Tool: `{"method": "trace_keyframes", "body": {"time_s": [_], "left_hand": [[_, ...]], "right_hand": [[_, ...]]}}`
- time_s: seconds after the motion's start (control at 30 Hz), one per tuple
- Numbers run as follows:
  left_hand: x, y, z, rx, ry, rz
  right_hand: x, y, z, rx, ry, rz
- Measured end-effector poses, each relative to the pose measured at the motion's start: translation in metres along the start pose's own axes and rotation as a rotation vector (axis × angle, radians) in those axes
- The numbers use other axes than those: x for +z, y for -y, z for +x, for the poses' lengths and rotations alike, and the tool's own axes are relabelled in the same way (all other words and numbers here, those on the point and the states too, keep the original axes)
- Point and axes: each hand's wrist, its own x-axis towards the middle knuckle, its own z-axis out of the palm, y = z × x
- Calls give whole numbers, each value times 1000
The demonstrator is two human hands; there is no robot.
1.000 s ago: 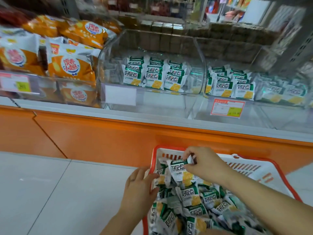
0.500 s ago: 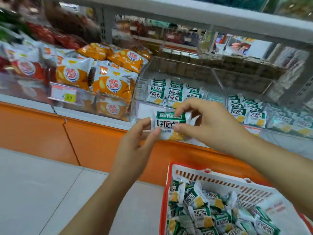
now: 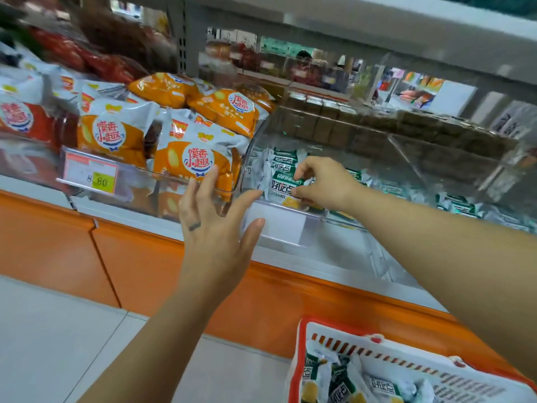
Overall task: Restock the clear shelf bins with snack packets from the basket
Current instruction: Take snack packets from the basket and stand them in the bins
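Observation:
My right hand (image 3: pixel 322 181) reaches over the front lip of the clear shelf bin (image 3: pixel 279 225) and pinches a green-and-white snack packet (image 3: pixel 283 187) just inside it. More packets of the same kind (image 3: pixel 283 158) lie stacked behind it in the bin. My left hand (image 3: pixel 216 228) hovers in front of the bin's left corner, fingers spread and straight, holding nothing. The red-and-white basket (image 3: pixel 377 362) sits on the floor at the lower right with several of the same packets (image 3: pixel 343 382) inside.
A neighbouring clear bin to the left holds large orange snack bags (image 3: pixel 197 158) and carries a price tag (image 3: pixel 90 175). Another clear bin with green packets (image 3: pixel 456 202) lies to the right. An orange shelf base (image 3: pixel 139 271) runs below, and a grey upper shelf (image 3: pixel 348 27) hangs overhead.
My right hand carried the packet from in front of the shelf into the bin. My left hand let go of it and now hovers open.

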Motion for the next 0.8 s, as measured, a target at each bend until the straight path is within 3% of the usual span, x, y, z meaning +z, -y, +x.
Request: {"method": "trace_keyframes", "body": {"time_s": [0.23, 0.5, 0.63, 0.8], "left_hand": [[16, 4, -2, 47, -115, -53], [19, 7, -4, 45, -118, -42], [13, -5, -15, -45, -96, -50], [9, -27, -67, -87, -53, -95]], "right_hand": [[24, -12, 37, -9, 72, -133], [12, -10, 22, -41, 90, -253], [-2, -3, -16, -154, -109, -125], [-6, -5, -101, -549, -398, -99]]}}
